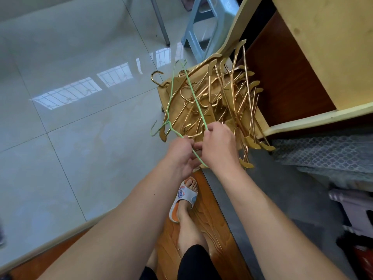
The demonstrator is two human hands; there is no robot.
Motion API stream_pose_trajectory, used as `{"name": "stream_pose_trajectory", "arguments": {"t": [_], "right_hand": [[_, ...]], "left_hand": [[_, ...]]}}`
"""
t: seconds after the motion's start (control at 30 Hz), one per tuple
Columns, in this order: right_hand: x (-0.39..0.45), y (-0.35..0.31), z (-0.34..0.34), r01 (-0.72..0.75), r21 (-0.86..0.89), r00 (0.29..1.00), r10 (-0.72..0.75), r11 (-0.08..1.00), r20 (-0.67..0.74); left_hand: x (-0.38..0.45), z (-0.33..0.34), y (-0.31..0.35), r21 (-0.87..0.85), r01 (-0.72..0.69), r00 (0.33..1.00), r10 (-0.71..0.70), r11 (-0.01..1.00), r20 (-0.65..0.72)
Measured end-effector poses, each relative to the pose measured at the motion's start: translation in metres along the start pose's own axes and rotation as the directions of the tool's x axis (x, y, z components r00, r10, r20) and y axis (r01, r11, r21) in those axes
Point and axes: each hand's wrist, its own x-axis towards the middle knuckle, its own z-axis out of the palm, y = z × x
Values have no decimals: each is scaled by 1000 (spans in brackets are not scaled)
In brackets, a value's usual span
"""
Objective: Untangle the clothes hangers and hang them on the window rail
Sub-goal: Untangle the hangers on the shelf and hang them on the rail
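A tangled heap of several gold metal hangers (228,102) lies on a pale wooden chair seat (164,91). Across the heap's left part lies a thin green wire hanger (194,98), its hook (158,129) pointing left. My left hand (182,156) grips the green wire near its lower corner. Just to its right, my right hand (219,147) has its fingers curled round the green wire's long side, at the near edge of the heap. The window rail is out of view.
A light blue plastic stool (203,27) stands beyond the chair. A pale wooden desk (327,49) with a brown side panel is at the right. Glossy tiled floor (70,118) spreads left. My sandalled foot (184,199) stands on a wooden board below my hands.
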Motion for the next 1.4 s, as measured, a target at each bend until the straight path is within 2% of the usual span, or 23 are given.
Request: {"name": "stream_pose_trajectory", "arguments": {"t": [0.17,0.3,0.43,0.5,0.6,0.63,0.67,0.73,0.8,0.9,1.0,1.2,1.4], "right_hand": [[-1,16,18,-169,268,983,141,949,118],[-12,19,38,-204,363,965,125,909,230],[-36,8,63,-117,386,941,-23,915,338],[-46,0,69,-95,379,886,-96,920,454],[-47,5,74,-43,280,758,-151,959,635],[-43,15,75,1,216,761,-141,976,634],[-37,28,76,15,152,796,-103,988,596],[-18,63,72,-71,41,899,46,997,436],[1,101,62,-146,-101,950,168,984,263],[25,151,51,-103,-359,984,149,928,102],[46,172,52,-83,-494,991,124,866,51],[63,173,81,-215,-465,977,184,859,-112],[63,170,73,-129,-520,992,103,845,-79]], "left_hand": [[-1,-12,3,-30,-46,999,47,998,20],[-6,-34,-4,-124,-75,986,92,989,138],[-20,-66,-10,-105,-135,973,152,985,175],[-30,-86,-9,-79,-193,970,203,978,137],[-48,-124,-1,-29,-260,965,261,965,24],[-54,-137,2,-16,-262,965,262,965,-6],[-59,-150,3,6,-266,964,266,964,-27],[-63,-170,5,57,-290,954,293,955,-61],[-62,-181,4,114,-321,937,333,940,-103],[-52,-182,-1,228,-341,914,379,912,-146],[-39,-173,-9,262,-364,889,417,894,-188],[-27,-155,-17,253,-353,884,410,901,-225],[-40,-152,-22,236,-338,881,394,911,-260]]}}
